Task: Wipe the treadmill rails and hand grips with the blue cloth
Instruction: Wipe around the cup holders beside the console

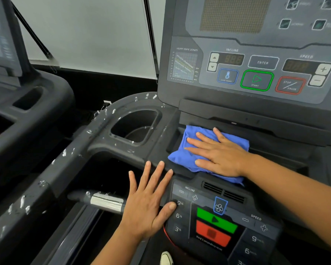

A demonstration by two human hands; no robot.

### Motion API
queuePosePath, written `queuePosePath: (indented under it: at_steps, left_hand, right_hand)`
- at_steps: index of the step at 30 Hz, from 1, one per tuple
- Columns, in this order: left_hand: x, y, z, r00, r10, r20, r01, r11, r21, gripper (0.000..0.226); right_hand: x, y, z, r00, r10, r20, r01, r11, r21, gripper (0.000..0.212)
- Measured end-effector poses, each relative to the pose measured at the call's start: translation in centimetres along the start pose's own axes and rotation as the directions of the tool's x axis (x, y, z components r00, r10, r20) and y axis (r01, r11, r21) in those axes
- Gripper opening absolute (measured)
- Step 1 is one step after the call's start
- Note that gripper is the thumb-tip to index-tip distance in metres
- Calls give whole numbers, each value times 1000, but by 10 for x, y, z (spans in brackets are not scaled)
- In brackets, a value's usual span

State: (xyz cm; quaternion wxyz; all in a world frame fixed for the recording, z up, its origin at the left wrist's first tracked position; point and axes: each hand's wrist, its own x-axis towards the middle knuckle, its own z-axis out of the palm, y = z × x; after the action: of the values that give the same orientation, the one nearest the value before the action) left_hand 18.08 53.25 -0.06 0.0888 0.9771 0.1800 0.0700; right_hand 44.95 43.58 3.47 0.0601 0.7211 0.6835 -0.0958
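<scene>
Though under right hand (pixel 221 153) (half-hidden), cloth (pixel 181 156).

1. The cloth (pixel 182 150) lies on the ledge below the console (pixel 256 69), just right of the cup holder (pixel 136 127).
2. The right hand (pixel 218 152) lies flat on the cloth.
3. The left hand (pixel 147 203) is in front of the cloth, its thumb over the left edge of the keypad (pixel 218 222).
4. The grip (pixel 105 202) juts left from behind the left hand, inside the rail (pixel 46 178).
5. A 2nd treadmill (pixel 27 111) stands left of the rail.
</scene>
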Motion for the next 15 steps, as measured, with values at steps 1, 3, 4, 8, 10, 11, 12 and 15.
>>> queuePosePath:
  at_steps: [1, 3, 4, 8, 10, 11, 12, 15]
  left_hand:
    - [0, 0, 0, 1000, 2, 1, -2, 1000, -3, 72]
    - [-1, 1, 0, 1000, 2, 0, -2, 1000, -21, 72]
    - [0, 0, 0, 1000, 1, -2, -1, 1000, -30, 72]
    - [0, 0, 1, 1000, 7, 7, -7, 1000, -29, 72]
    - [1, -3, 0, 1000, 8, 17, -8, 999, -35, 73]
    - [2, -5, -1, 1000, 9, 18, -9, 999, -35, 74]
    - [3, -8, -1, 1000, 14, 18, -13, 999, -31, 75]
    - [6, -18, -4, 999, 38, 23, -38, 999, -17, 73]
  right_hand:
    - [10, -7, -3, 999, 36, 14, -36, 999, -8, 78]
    - [32, -23, -8, 998, 50, 49, -52, 998, 26, 60]
    - [39, -29, -10, 998, 25, 62, -29, 997, 67, 58]
    - [17, -16, -9, 991, -112, 72, 64, 876, 479, 47]
    - [2, -9, -7, 993, -110, 34, 68, 799, 597, 43]
    - [-1, -7, -6, 996, -92, 17, 65, 810, 583, 42]
    - [-1, -8, -7, 997, -74, 13, 57, 857, 513, 43]
    - [19, -20, -10, 999, -22, 35, 14, 977, 212, 51]
